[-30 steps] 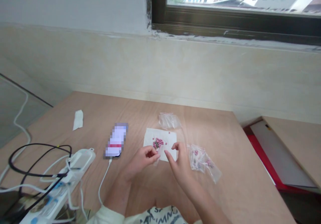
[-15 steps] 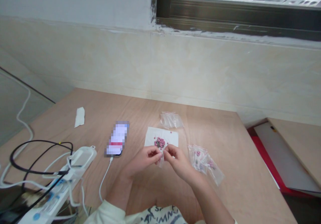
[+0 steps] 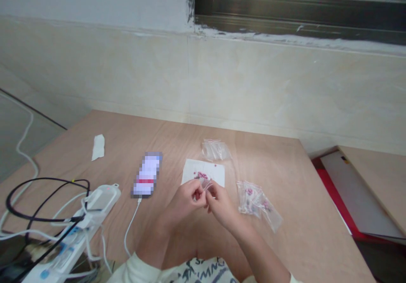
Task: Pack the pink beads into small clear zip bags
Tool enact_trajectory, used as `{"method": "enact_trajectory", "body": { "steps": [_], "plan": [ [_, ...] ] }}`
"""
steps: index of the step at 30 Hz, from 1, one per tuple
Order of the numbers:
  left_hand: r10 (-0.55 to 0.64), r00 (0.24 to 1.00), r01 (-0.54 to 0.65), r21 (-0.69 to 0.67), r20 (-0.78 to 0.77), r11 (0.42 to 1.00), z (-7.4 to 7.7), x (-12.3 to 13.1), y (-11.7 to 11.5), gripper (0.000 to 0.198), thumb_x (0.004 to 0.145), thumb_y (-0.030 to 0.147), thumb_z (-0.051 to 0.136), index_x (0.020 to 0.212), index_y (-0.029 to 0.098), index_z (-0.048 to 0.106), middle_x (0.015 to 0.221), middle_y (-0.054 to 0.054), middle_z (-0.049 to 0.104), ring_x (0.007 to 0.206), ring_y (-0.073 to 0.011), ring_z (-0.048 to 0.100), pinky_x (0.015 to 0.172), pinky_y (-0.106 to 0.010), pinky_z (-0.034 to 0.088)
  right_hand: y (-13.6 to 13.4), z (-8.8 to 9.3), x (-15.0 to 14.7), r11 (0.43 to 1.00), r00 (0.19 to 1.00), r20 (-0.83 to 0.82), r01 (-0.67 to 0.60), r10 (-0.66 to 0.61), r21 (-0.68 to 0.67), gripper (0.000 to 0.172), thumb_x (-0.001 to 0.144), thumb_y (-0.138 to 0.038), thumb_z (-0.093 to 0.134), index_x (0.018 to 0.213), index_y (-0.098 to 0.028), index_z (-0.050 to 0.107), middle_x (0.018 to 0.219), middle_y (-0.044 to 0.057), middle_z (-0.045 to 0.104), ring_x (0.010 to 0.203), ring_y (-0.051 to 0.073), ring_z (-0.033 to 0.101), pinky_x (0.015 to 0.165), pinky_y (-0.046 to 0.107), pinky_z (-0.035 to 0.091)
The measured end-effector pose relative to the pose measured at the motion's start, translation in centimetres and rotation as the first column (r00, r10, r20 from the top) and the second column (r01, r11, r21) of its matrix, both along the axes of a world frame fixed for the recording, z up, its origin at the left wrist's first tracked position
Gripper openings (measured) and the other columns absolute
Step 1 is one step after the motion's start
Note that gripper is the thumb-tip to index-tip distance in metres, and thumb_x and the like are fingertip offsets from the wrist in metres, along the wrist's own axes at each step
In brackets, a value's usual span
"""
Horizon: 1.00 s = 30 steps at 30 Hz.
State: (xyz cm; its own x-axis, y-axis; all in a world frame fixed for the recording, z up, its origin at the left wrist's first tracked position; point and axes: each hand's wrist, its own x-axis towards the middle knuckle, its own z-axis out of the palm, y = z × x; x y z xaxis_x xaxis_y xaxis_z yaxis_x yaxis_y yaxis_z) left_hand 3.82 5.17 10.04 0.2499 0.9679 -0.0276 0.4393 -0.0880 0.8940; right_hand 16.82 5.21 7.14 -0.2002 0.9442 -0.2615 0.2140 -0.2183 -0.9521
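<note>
My left hand [image 3: 185,200] and right hand [image 3: 222,202] are both closed, their fingertips pinching a small clear plastic bag [image 3: 207,185] between them, just above the lower edge of a white paper sheet [image 3: 190,171]. The step in hand appears to be working this bag's thin film with both hands, and the next move, I judge, calls for keeping both pinches steady. Pink beads [image 3: 201,175] lie on the paper, partly behind my hands. Further clear bags [image 3: 216,149] lie beyond the sheet, and bead-filled bags [image 3: 250,198] lie to its right on the wooden bench [image 3: 269,168]. To the left are a pixelated phone [image 3: 146,175] on a white charging cable [image 3: 130,228], a folded tissue [image 3: 98,146] and a white power strip [image 3: 101,202]. No writing is legible; the lettering on my shirt [image 3: 203,272] is cut off.
</note>
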Motion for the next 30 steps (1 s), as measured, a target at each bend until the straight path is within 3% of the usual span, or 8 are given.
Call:
{"method": "enact_trajectory", "body": {
  "steps": [4, 7, 10, 12, 16, 18, 23, 30],
  "plan": [
    [0.073, 0.988, -0.052, -0.155, 0.135, 0.987, 0.0, -1.2, 0.0, 0.017, 0.077, 0.031, 0.042, 0.078, 0.017, 0.052, 0.072, 0.000, 0.052, 0.067, -0.0120, 0.047, 0.060, -0.021, 0.037, 0.4, 0.2, 0.6, 0.996, 0.988, -0.133, 0.077, -0.083, -0.050, 0.011, 0.071, -0.027, 0.040, 0.072, -0.018, 0.046, 0.047, -0.006, 0.041, 0.036, 0.007, 0.039, 0.033, 0.019, 0.031],
    [0.134, 0.963, -0.050, -0.329, 0.235, 0.943, -1.4, -2.4, 0.0, 0.030, 0.076, 0.038, 0.043, 0.098, 0.019, 0.050, 0.084, -0.002, 0.055, 0.076, -0.0139, 0.050, 0.067, -0.024, 0.040, 0.8, 0.8, 0.8, 0.994, 0.953, -0.303, -0.043, 0.012, -0.096, 0.017, 0.067, -0.033, 0.046, 0.073, -0.018, 0.049, 0.048, -0.006, 0.042, 0.037, 0.007, 0.039, 0.035, 0.020, 0.033],
    [0.099, 0.926, 0.091, -0.469, 0.365, 0.879, -3.2, -3.1, -0.2, 0.032, 0.075, 0.045, 0.043, 0.075, 0.016, 0.054, 0.067, 0.000, 0.054, 0.064, -0.0126, 0.052, 0.059, -0.024, 0.042, 1.1, 0.5, 0.5, 0.978, 0.905, -0.415, -0.160, 0.092, -0.133, 0.025, 0.064, -0.039, 0.050, 0.075, -0.017, 0.049, 0.050, -0.005, 0.044, 0.037, 0.007, 0.041, 0.036, 0.021, 0.035],
    [0.159, 0.901, 0.080, -0.515, 0.404, 0.853, -4.2, -3.4, -0.3, 0.032, 0.072, 0.047, 0.047, 0.068, 0.015, 0.051, 0.060, 0.002, 0.049, 0.053, -0.0093, 0.049, 0.051, -0.022, 0.041, 1.3, -0.5, 0.1, 0.981, 0.913, -0.406, -0.116, 0.043, -0.157, 0.028, 0.063, -0.042, 0.051, 0.076, -0.019, 0.044, 0.053, -0.006, 0.047, 0.033, 0.006, 0.040, 0.033, 0.021, 0.035],
    [0.292, 0.884, -0.052, -0.543, 0.366, 0.838, -5.6, -4.4, -0.4, 0.033, 0.066, 0.046, 0.054, 0.068, 0.013, 0.050, 0.055, 0.004, 0.048, 0.046, -0.0067, 0.046, 0.043, -0.019, 0.038, 1.3, -3.2, -0.5, 0.976, 0.944, -0.274, 0.142, -0.183, -0.163, 0.030, 0.065, -0.043, 0.051, 0.077, -0.022, 0.032, 0.046, -0.011, 0.043, 0.028, 0.006, 0.035, 0.026, 0.017, 0.029],
    [0.342, 0.876, -0.118, -0.536, 0.340, 0.836, -6.1, -4.9, -0.3, 0.032, 0.065, 0.045, 0.056, 0.067, 0.013, 0.050, 0.054, 0.004, 0.049, 0.044, -0.0064, 0.046, 0.042, -0.018, 0.038, 1.1, -4.1, -0.7, 0.973, 0.941, -0.259, 0.186, -0.216, -0.138, 0.028, 0.069, -0.045, 0.048, 0.077, -0.022, 0.033, 0.047, -0.010, 0.042, 0.032, 0.007, 0.039, 0.030, 0.018, 0.034],
    [0.389, 0.875, -0.195, -0.524, 0.289, 0.829, -7.0, -5.9, -0.2, 0.032, 0.063, 0.045, 0.057, 0.065, 0.013, 0.051, 0.053, 0.004, 0.050, 0.043, -0.0067, 0.046, 0.041, -0.018, 0.038, 0.8, -5.6, -1.0, 0.995, 0.978, -0.200, 0.043, -0.060, -0.091, 0.027, 0.068, -0.045, 0.051, 0.068, -0.019, 0.043, 0.053, -0.005, 0.044, 0.041, 0.007, 0.042, 0.038, 0.019, 0.035],
    [0.376, 0.873, -0.163, -0.542, 0.309, 0.825, -7.4, -6.4, -0.3, 0.033, 0.066, 0.045, 0.055, 0.075, 0.013, 0.053, 0.052, 0.004, 0.052, 0.046, -0.0081, 0.049, 0.047, -0.020, 0.042, 1.2, -7.3, -0.8, 0.990, 0.983, -0.169, 0.054, -0.076, -0.130, 0.029, 0.062, -0.046, 0.056, 0.063, -0.018, 0.047, 0.048, -0.007, 0.040, 0.036, 0.006, 0.032, 0.034, 0.019, 0.026]
  ]
}}
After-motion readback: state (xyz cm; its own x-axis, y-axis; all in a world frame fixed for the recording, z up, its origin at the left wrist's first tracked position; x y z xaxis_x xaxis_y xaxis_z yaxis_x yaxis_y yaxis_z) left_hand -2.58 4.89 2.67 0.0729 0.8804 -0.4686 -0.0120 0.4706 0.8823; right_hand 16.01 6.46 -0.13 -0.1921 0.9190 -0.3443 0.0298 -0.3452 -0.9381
